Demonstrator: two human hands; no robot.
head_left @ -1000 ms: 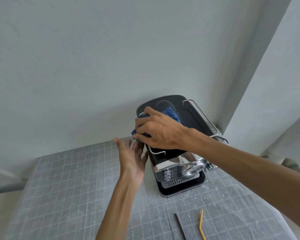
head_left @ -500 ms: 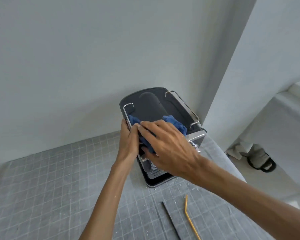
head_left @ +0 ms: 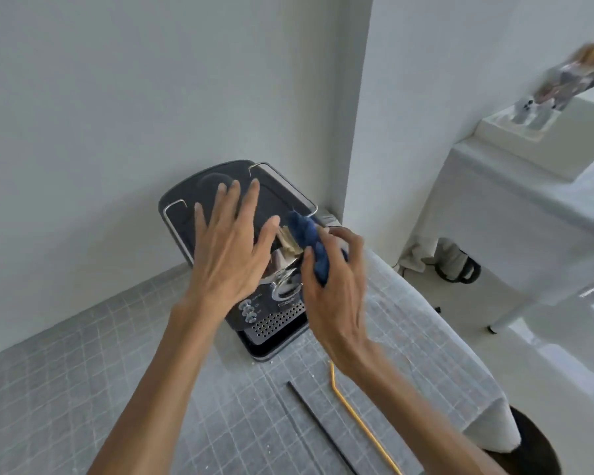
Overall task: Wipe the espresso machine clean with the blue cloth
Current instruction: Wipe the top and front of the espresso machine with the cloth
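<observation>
Grey gridded table (head_left: 83, 389) in white corner, espresso machine (head_left: 271, 320) against wall, left hand (head_left: 234, 245) fingers spread over its top, right hand (head_left: 333, 286) clenched round blue cloth (head_left: 309, 241) at machine's right side

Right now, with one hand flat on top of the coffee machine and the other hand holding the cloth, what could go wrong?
1. The espresso machine stands close to the table's right edge, so a hard push from the left hand might slide it that way.
2. The blue cloth is bunched in the right hand, so it may wipe only a small patch.
3. A forearm could knock the yellow straw.
</observation>
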